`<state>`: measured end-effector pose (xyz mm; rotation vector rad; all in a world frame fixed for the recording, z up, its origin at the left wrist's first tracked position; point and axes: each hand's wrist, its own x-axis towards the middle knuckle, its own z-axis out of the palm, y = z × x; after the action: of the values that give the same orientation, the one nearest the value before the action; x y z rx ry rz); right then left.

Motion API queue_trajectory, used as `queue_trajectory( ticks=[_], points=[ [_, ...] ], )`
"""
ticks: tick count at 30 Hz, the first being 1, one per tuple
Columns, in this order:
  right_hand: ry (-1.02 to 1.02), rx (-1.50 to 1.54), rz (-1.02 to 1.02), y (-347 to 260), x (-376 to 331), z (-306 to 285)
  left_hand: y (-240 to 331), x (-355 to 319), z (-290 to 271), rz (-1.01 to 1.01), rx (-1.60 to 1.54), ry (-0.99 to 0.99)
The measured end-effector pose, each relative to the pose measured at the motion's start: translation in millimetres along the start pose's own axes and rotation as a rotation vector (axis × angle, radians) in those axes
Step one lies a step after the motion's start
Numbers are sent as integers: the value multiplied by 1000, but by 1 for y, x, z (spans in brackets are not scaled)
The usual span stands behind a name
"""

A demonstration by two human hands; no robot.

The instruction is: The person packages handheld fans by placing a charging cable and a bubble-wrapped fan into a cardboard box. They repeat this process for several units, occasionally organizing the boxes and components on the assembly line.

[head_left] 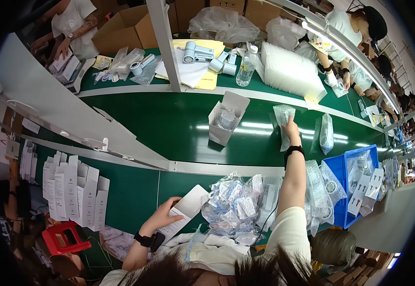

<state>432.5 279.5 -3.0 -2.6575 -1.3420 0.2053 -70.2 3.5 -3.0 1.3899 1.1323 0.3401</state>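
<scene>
My left hand (162,214) is closed around a white cardboard box (189,206) with a raised end flap, low over the near green table. Stretched out to the green belt, my right hand (291,128) grips a bubble-wrapped packet (284,113); the wrap hides most of what is inside. To its right on the belt lies another bubble-wrapped packet (327,134). An open white box (224,125) with a clear-wrapped item inside stands on the belt, left of that hand. Below my right arm, a heap of small clear plastic bags (236,202) spreads over the near table.
Several white boxes (74,190) stand upright at the left. A blue bin (344,209) with wrapped items and boxes stands right, beside bubble-wrapped packets (318,190). Metal rails (217,168) edge the belt. Beyond are a bottle (247,66), light-blue devices (202,53) and co-workers.
</scene>
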Motion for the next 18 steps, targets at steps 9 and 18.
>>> queue_trajectory(
  ticks=[9,18],
  points=[
    [-444,1244,-399,-49,-107,-49,74,20,-20,469,269,415],
    [14,1435,-555,-139,-341,-74,37,47,24,586,-80,768]
  ],
)
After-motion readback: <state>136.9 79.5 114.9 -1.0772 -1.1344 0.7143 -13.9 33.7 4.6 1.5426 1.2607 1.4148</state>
